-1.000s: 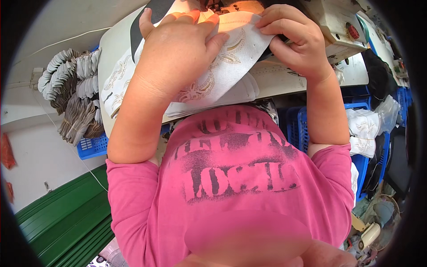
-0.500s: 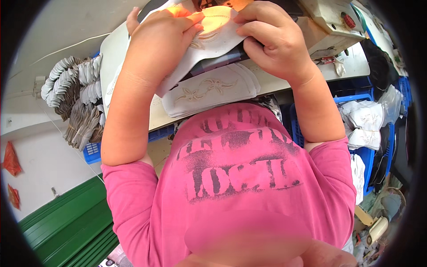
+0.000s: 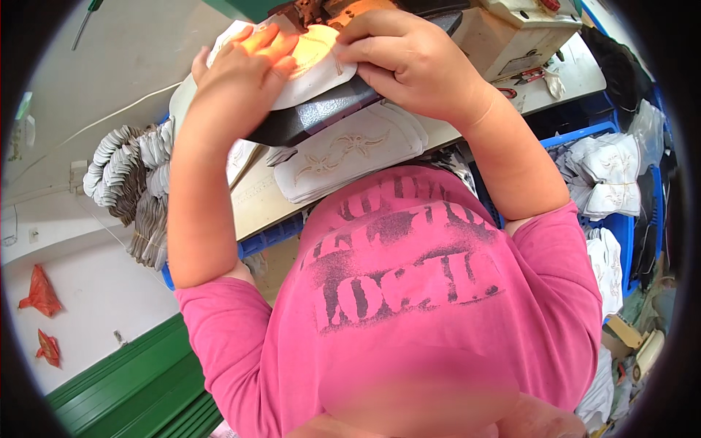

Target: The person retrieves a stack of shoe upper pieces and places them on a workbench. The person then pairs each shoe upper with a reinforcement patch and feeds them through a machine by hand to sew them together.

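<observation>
A white fabric piece (image 3: pixel 310 86) with stitched lines lies under a bright warm light at the sewing machine's (image 3: pixel 522 33) working area. My left hand (image 3: pixel 237 84) rests flat on its left part, fingers spread. At its right edge, my right hand (image 3: pixel 412 62) pinches the cloth between thumb and fingers. The dark speckled machine bed (image 3: pixel 303 123) shows below the fabric. Nearer my body, a stack of white pieces with embroidered flowers (image 3: pixel 343 150) sits on the pale table (image 3: pixel 255 208). The needle area cannot be made out clearly.
Bundled grey-and-white pieces (image 3: pixel 120 175) hang or stand left of the table. At right, a blue crate (image 3: pixel 621 233) holds tied white bundles (image 3: pixel 602 179). Red-handled scissors (image 3: pixel 507 93) lie behind my right forearm. Green panels (image 3: pixel 131 372) are at lower left.
Both hands and the fabric piece have shifted left within the view. The fabric's near edge has drawn back, so more of the dark machine bed shows. The view has also shifted.
</observation>
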Tool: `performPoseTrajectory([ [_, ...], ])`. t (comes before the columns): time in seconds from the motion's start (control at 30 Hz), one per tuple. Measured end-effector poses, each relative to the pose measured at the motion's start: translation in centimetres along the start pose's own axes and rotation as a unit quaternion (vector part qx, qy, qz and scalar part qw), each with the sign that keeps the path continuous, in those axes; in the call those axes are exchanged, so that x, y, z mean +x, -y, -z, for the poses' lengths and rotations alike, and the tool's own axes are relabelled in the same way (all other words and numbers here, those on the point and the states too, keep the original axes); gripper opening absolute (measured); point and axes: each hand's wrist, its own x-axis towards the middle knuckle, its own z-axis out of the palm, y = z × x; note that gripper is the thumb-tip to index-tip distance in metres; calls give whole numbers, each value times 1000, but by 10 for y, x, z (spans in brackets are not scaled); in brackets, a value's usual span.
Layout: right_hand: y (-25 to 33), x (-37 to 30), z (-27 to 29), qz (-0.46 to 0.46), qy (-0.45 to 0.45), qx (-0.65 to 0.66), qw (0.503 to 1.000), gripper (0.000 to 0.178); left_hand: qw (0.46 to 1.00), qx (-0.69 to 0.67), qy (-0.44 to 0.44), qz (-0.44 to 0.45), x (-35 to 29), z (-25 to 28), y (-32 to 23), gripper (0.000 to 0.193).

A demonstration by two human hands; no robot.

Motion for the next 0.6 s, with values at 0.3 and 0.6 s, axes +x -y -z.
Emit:
performPoseTrajectory([
  [0.3, -10, -6, -6, 47, 34, 1, 998, 10, 989, -137, -51, 8, -9, 9, -32, 30],
  [0.6, 0, -5, -5, 24, 77, -42, 996, 10, 966, -247, -41, -57, -3, 3, -1, 26],
])
